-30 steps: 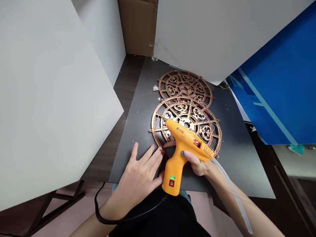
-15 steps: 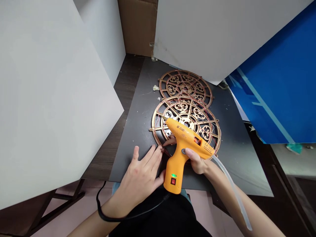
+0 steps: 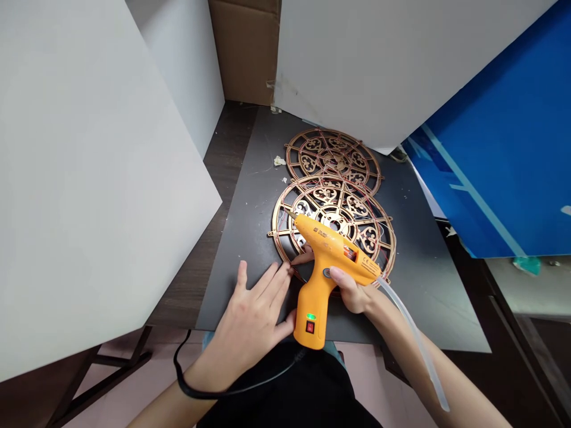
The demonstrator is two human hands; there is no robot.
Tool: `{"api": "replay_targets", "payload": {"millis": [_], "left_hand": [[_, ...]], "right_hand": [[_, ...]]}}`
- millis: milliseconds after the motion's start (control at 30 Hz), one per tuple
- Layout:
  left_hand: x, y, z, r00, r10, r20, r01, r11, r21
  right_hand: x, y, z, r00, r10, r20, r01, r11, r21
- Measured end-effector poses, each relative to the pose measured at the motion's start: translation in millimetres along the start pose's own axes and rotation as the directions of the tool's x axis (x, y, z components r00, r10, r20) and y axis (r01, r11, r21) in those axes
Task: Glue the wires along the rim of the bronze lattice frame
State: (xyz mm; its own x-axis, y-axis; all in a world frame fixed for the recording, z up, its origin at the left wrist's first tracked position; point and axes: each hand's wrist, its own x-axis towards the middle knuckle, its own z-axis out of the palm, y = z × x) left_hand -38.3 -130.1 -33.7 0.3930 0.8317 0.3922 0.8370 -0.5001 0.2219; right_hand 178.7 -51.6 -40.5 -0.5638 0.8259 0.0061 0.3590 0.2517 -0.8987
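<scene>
My right hand (image 3: 350, 290) is wrapped round an orange hot glue gun (image 3: 328, 252), thumb on its side. Its nozzle points up-left over the rim of a round openwork wooden panel (image 3: 383, 207) strung with thin red wires. A clear glue stick (image 3: 419, 339) trails from the gun's back, and a green light glows above a red switch on the handle. My left hand (image 3: 254, 318) lies spread, fingertips at the panel's near edge, thumb close to the gun's handle. A second round wooden panel (image 3: 294, 142) lies behind, partly under the first. The gun hides part of the front panel.
The panels lie on a dark grey board (image 3: 232, 261) over a wooden table (image 3: 191, 261). White boards (image 3: 98, 178) stand at the left and back, a blue board (image 3: 504, 154) at the right. White scraps (image 3: 279, 161) lie left of the panels. A black cord (image 3: 209, 394) crosses my left wrist.
The whole view has shifted slightly. The glue gun and both hands keep nearly the same place relative to the front panel.
</scene>
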Motion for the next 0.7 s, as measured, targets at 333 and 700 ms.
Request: {"api": "replay_targets", "payload": {"millis": [333, 700], "left_hand": [[2, -3, -4.1, 0.999, 0.022, 0.031, -0.022, 1.000, 0.019], [3, -5, -5.6, 0.997, 0.040, 0.060, -0.039, 0.999, -0.030]], "right_hand": [[1, 2, 3, 0.999, -0.036, 0.010, 0.036, 0.999, 0.007], [-4, 3, 2, 0.998, 0.001, -0.059, 0.001, 1.000, 0.031]]}}
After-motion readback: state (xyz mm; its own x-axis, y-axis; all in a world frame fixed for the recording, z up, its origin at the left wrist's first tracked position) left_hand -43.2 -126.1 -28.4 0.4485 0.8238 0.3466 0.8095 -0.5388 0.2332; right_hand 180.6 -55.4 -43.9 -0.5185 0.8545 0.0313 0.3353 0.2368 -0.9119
